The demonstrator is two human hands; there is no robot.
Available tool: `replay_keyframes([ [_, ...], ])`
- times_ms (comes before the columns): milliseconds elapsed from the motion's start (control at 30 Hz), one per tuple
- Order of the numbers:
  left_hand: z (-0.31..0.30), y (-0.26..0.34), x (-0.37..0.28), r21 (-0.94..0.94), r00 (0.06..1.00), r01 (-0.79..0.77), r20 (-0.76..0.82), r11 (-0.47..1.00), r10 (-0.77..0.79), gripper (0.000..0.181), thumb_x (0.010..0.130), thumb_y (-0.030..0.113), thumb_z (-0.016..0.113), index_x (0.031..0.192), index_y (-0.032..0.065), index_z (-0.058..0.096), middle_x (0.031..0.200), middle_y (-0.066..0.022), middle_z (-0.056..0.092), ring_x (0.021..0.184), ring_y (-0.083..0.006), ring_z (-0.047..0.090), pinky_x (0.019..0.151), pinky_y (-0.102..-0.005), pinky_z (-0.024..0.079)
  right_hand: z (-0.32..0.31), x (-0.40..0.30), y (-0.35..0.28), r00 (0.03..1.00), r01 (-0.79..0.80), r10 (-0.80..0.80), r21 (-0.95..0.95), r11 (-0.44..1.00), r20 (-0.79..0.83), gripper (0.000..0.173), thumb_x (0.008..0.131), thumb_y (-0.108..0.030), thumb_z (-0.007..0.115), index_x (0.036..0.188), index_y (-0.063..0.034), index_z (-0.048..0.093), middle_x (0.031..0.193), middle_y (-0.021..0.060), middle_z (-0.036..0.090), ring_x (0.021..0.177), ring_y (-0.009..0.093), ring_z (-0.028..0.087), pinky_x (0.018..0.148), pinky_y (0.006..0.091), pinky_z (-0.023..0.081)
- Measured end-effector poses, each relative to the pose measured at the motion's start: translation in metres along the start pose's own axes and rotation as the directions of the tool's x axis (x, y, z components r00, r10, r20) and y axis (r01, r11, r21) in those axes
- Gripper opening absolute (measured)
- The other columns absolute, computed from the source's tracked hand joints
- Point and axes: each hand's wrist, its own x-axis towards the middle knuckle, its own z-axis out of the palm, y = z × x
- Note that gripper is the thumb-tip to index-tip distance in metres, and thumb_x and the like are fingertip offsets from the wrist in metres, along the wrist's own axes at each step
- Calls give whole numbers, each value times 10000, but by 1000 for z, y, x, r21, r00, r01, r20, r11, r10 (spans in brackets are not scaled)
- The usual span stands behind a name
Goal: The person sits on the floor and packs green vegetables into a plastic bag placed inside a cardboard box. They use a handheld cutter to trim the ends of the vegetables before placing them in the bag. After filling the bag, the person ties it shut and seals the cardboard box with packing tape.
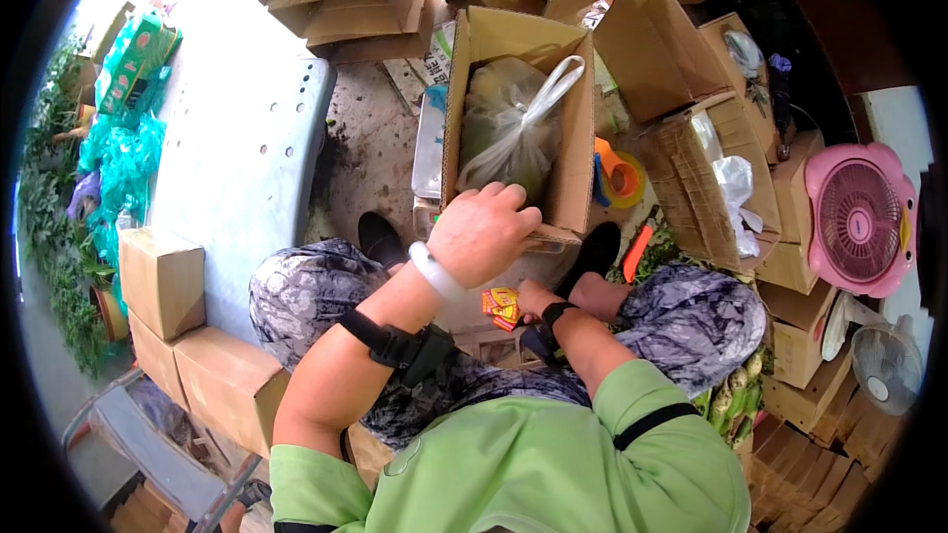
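An upright cardboard box (574,185), its top uncovered, stands between my feet. Inside lies a tied, translucent plastic bag (511,118) with contents I cannot make out. My left hand (485,229) rests over the near edge of the box, fingers bent at its rim and close to the bag; whether it grips anything is unclear. Lower and to the right, my right hand (535,300) holds several small red and yellow printed cards (502,306) between its fingers, above the floor and apart from the box.
A tape dispenser (618,174) and an orange utility knife (638,252) lie right of the box. Cardboard boxes (659,59) surround the work area. A white table (237,141) is at left, closed cartons (229,377) below it. A pink fan (859,218) stands at right.
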Motion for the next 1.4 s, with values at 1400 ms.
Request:
replay_keyframes([
  [1400,-5,9,-15,-83,999,9,-44,997,-12,62,727,63,593,783,50,616,839,-90,545,801,-282,579,701,-373,485,-268,-213,-182,456,107,-647,-684,721,-611,231,785,-71,544,986,-74,658,1005,126,658,964,308,621,781,390,511],
])
